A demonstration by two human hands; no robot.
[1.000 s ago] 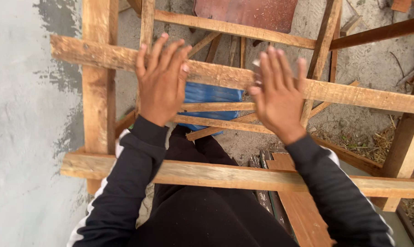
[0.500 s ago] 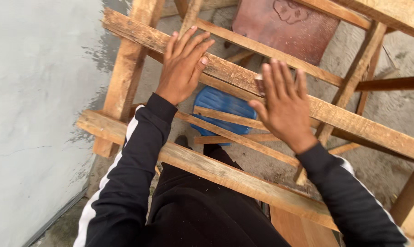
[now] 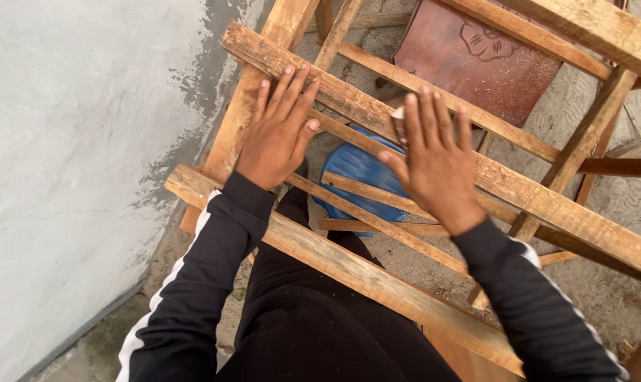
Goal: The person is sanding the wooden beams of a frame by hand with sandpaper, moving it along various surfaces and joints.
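Head view: flat hands (image 3: 356, 141) press a rough, splintery plank (image 3: 547, 201).

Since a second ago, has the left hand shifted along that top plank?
Cannot tell: the camera itself swung. The left hand lies flat on the top plank, beside the upright post, much as before.

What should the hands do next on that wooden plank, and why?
Probably curl the fingers over the top plank to grip it. The left hand and right hand lie flat and open on it, holding nothing, with fingertips at its far edge.
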